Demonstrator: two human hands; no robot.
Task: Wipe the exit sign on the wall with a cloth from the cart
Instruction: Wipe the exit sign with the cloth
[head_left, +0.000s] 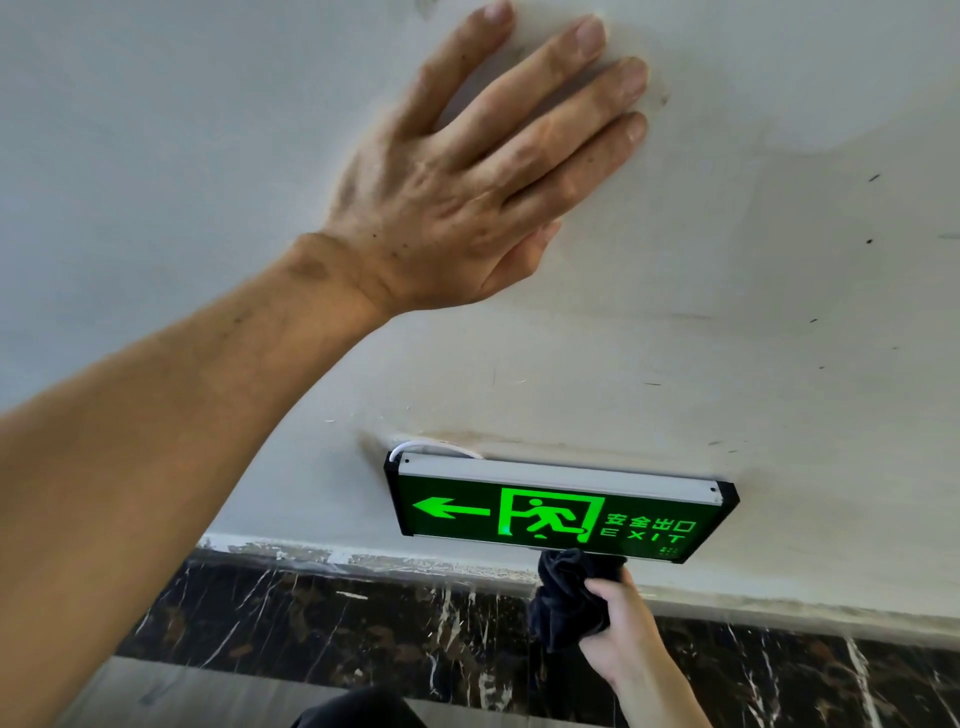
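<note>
Observation, head view, looking down along a white wall.

Left hand: laid flat against the wall, fingers spread, palm pressed to the paint, holding nothing. It sits well above the sign, with the bare forearm running down to the lower left.

Exit sign: mounted low on the wall, just above the dark marble skirting. Green lit face with a left arrow, a running figure, and "EXIT" under 4 Chinese characters. Grey top rail, black end caps. A white cable loops from the top left corner to the wall.

Right hand: fingers closed around a bunched dark cloth. The top of the cloth touches the sign's bottom edge, below the running figure and "EXIT".

Wall: scuffed, with dark specks at right and smudges above the sign.
</note>
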